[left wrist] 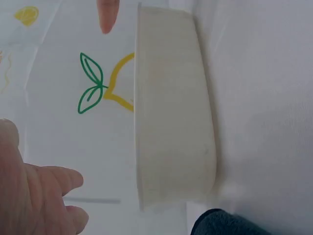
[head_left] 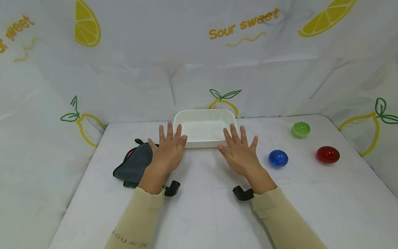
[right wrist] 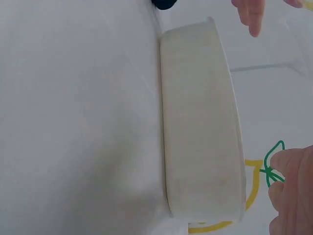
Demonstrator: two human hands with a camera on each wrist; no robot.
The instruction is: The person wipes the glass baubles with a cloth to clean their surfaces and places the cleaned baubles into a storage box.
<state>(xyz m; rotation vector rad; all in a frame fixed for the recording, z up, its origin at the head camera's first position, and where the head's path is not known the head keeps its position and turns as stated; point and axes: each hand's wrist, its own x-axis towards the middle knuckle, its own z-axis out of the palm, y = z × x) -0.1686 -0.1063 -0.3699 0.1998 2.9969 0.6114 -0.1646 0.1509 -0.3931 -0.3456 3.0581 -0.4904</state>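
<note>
Hands flat and empty: left hand (head_left: 168, 152) and right hand (head_left: 240, 154) flank the white tray (head_left: 178, 119) near the desk's far edge; grasping both short walls evenly would seem steadiest.

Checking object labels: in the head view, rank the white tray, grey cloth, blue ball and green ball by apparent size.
1. White tray
2. Grey cloth
3. Blue ball and green ball: they look alike, and the blue one sits nearer the camera, so no ranking.

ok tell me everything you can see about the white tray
The white tray is a shallow rectangular bin with rounded corners, apparently plastic, matte and plain. It sits upright and empty on the white table, near the back wall. The left hand and right hand hover spread before its front corners; contact is unclear.
</note>
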